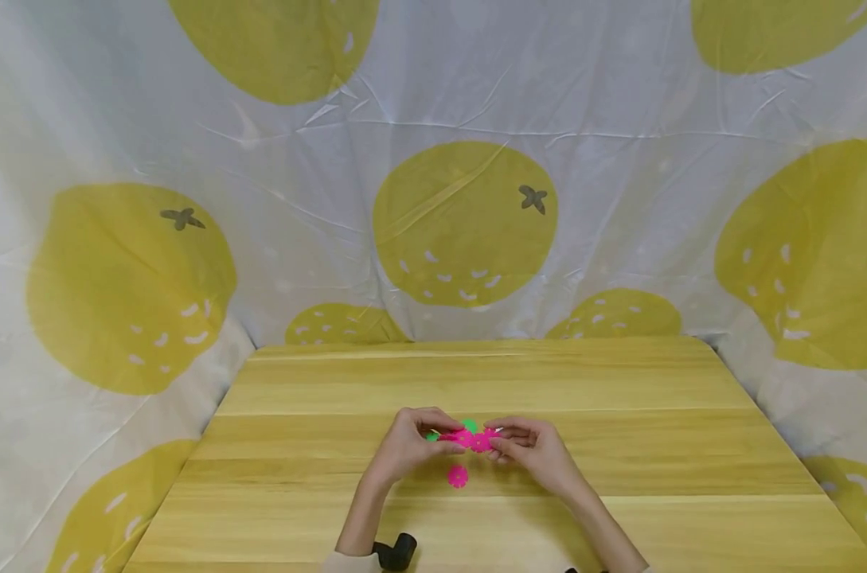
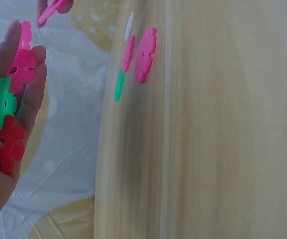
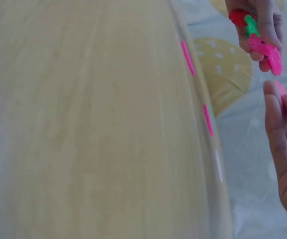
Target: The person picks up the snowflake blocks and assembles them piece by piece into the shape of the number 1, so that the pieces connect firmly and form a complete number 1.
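My left hand (image 1: pixel 408 444) holds a chain of joined, notched plastic snowflake discs. In the left wrist view the chain runs from a red disc (image 2: pixel 4 144) through a green disc (image 2: pixel 5 102) to pink discs (image 2: pixel 22 68). Between thumb and fingers, my right hand (image 1: pixel 540 455) pinches a single pink snowflake disc (image 3: pixel 280 88). A small gap separates that disc from the chain's pink end in the right wrist view. Both hands are raised above the table, close together. Fingers partly cover the discs.
On the wooden table (image 1: pixel 619 446) lies a loose pink disc (image 1: pixel 458 477), nearer the person than the hands. A green disc (image 1: pixel 469 426) shows behind the hands. The left wrist view also has a white disc (image 2: pixel 129 26) and another pink disc (image 2: pixel 128 54). A lemon-print cloth (image 1: pixel 619 199) hangs behind.
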`<move>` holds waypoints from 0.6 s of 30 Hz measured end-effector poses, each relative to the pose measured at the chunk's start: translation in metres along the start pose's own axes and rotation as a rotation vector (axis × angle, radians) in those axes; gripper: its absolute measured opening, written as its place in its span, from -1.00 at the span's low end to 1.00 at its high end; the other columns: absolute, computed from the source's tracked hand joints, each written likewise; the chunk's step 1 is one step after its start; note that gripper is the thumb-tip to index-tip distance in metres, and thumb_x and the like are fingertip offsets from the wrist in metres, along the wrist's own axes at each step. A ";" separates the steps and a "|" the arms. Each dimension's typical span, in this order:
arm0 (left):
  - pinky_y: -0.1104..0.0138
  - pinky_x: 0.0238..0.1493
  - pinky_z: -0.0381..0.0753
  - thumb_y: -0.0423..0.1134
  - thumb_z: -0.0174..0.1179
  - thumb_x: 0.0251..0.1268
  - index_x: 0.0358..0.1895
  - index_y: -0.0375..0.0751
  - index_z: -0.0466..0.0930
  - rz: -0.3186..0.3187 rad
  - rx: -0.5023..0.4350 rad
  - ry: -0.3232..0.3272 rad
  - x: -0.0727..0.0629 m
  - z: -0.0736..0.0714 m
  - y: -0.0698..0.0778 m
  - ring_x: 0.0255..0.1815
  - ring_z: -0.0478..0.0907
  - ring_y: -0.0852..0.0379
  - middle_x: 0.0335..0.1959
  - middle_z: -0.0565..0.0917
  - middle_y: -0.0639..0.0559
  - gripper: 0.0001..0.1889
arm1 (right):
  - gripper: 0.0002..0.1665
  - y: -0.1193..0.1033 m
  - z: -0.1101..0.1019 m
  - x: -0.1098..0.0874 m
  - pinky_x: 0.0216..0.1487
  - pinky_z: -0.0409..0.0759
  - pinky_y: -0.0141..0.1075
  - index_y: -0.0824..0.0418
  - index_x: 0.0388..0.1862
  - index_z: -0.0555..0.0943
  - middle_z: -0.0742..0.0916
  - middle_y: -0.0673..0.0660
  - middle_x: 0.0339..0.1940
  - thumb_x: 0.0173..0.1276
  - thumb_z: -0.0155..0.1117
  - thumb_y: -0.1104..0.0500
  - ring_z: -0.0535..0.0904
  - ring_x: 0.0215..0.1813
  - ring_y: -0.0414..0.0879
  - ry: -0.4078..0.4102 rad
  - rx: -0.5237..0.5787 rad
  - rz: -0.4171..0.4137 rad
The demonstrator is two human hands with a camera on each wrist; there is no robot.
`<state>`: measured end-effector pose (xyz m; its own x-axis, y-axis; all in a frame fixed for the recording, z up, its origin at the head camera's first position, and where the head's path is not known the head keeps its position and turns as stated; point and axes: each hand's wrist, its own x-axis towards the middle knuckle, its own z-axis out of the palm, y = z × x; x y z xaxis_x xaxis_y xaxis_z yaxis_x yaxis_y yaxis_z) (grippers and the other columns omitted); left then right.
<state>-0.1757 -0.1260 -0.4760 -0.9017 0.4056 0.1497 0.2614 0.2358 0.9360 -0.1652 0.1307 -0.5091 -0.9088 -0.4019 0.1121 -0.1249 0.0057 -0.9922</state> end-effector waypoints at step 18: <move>0.42 -0.08 0.66 -0.28 0.55 0.15 -0.10 -0.15 0.85 -0.019 -0.004 -0.006 0.002 0.006 0.001 -0.07 0.66 0.08 -0.13 0.80 -0.11 -0.76 | -0.66 -0.006 0.004 -0.002 -0.11 0.75 0.05 0.54 0.15 0.62 0.75 0.56 -0.04 0.48 0.28 0.37 0.83 -0.18 -0.15 0.044 0.024 -0.171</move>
<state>-0.1753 -0.1191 -0.4764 -0.9044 0.4065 0.1298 0.2428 0.2401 0.9399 -0.1610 0.1277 -0.5037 -0.8916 -0.3547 0.2815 -0.2706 -0.0812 -0.9593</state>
